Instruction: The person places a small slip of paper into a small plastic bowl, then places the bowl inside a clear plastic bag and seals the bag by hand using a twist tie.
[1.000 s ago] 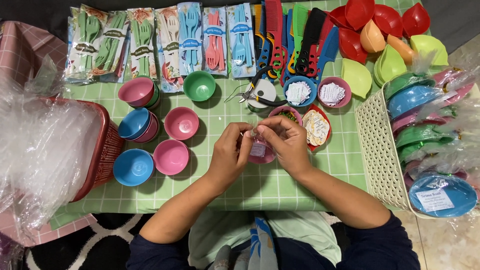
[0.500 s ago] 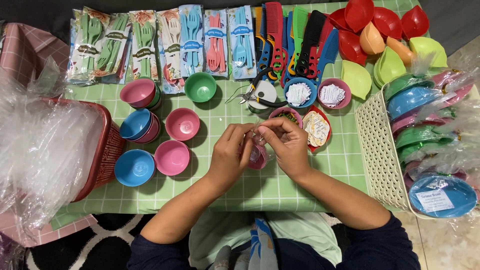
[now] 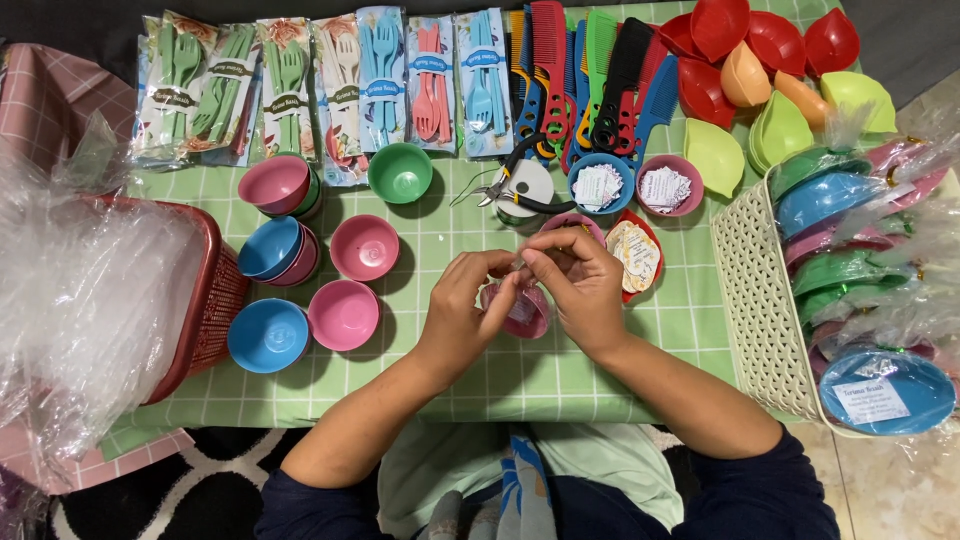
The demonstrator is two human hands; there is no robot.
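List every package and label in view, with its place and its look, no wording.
Cutlery packs: back edge, clear sleeves of green, cream, blue and pink forks and spoons, floral header cards.
Paper tags: small white slips piled in a blue bowl and a pink bowl.
Wrapped bowl label: white rectangle on a blue bowl, in the cream basket.

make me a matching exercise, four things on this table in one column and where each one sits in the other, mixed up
Things:
1. green bowl
2. combs
3. white basket
4. red basket

Places:
A. far edge, middle, standing in a row
B. right side, holding wrapped bowls
C. left side, holding clear plastic bags
D. just below the packs of forks and spoons

Pairs: 1-D, 2-A, 3-B, 4-C
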